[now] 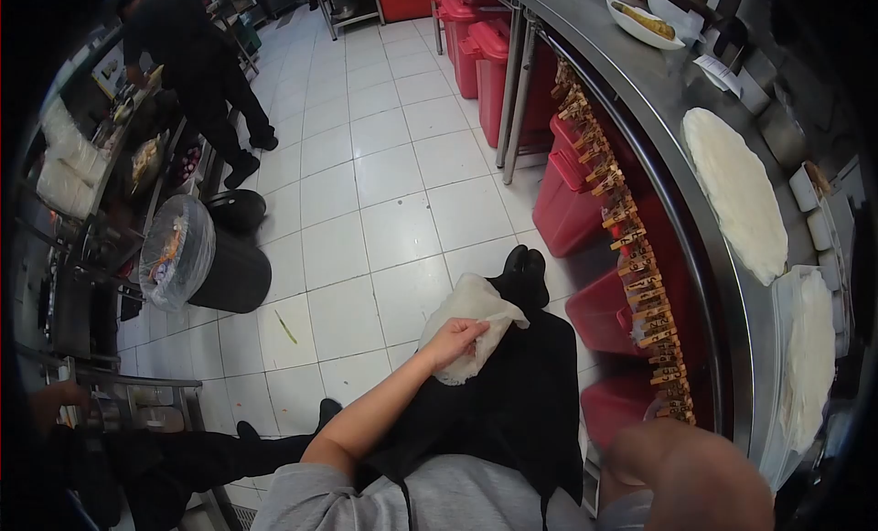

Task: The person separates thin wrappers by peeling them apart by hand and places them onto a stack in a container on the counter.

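A thin, floppy off-white sheet [471, 316] hangs in front of my black apron. It looks like a soft flatbread or a cloth; I cannot tell which. My left hand [455, 341] pinches its near side between thumb and fingers. At the lower right, my raised right arm [686, 472] is close to the camera and blurred, beside the steel counter [631, 51]. The fingers of that hand do not show clearly, nor does anything they may hold. A large pale oval flatbread [736, 193] lies on the counter, with more pale sheets [809, 362] in clear plastic nearer me.
Wooden clothespins [636, 247] line the counter's edge, above red lidded bins [567, 193]. A white dish [645, 23] with food stands farther back. On the left are a lined trash bin [233, 279], a person in black [187, 60] at a shelf, and another person's legs [210, 458].
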A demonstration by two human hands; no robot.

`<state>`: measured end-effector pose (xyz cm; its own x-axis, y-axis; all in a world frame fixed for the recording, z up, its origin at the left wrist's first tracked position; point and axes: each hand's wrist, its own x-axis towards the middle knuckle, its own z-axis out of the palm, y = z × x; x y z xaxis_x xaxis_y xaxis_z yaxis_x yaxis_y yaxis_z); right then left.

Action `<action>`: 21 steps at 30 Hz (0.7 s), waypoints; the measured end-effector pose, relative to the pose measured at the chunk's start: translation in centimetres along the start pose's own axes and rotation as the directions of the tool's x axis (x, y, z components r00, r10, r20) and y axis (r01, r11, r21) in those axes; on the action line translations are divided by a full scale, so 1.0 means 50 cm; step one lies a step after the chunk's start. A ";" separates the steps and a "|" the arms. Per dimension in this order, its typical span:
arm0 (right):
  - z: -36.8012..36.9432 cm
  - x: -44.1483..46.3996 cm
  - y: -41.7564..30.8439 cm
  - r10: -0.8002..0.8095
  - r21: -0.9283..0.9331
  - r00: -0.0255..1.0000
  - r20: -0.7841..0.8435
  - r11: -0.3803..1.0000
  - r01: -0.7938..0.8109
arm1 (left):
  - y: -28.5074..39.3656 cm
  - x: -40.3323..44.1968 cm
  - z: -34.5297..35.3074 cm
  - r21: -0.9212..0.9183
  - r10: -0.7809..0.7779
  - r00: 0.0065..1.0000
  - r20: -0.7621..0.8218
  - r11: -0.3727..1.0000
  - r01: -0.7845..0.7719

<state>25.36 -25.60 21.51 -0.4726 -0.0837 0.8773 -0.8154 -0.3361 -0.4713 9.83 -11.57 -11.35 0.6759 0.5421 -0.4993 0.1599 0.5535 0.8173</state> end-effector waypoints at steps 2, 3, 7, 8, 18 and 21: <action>0.003 0.008 0.040 -0.117 -0.004 0.993 0.015 0.993 0.117 | -0.008 0.013 0.001 0.025 0.037 0.999 0.020 0.999 -0.037; -0.012 0.012 0.062 -0.233 -0.061 0.969 0.084 0.969 0.238 | -0.002 0.013 0.002 0.084 0.037 0.999 0.016 0.996 -0.038; -0.125 -0.082 0.140 -0.124 -0.351 0.991 -0.043 0.931 0.102 | -0.036 0.020 -0.014 0.076 0.050 0.998 0.029 0.996 -0.052; -0.110 -0.089 0.122 -0.081 -0.320 0.990 -0.112 0.946 0.041 | -0.044 0.035 -0.017 0.022 0.028 0.999 0.037 0.999 -0.029; -0.055 -0.036 -0.002 0.206 -0.441 0.954 -0.219 0.851 -0.285 | -0.018 0.022 -0.004 0.035 -0.015 1.000 0.018 0.999 0.014; -0.089 -0.070 0.060 0.232 -0.728 0.848 -0.477 0.435 -0.529 | -0.017 0.015 -0.011 0.204 0.031 0.999 -0.042 0.979 -0.022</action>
<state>23.08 -22.17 16.63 -0.7493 0.2989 0.5910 -0.3482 0.5813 -0.7354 9.80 -11.26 -12.61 0.6495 0.5851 -0.4855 0.2883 0.4013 0.8694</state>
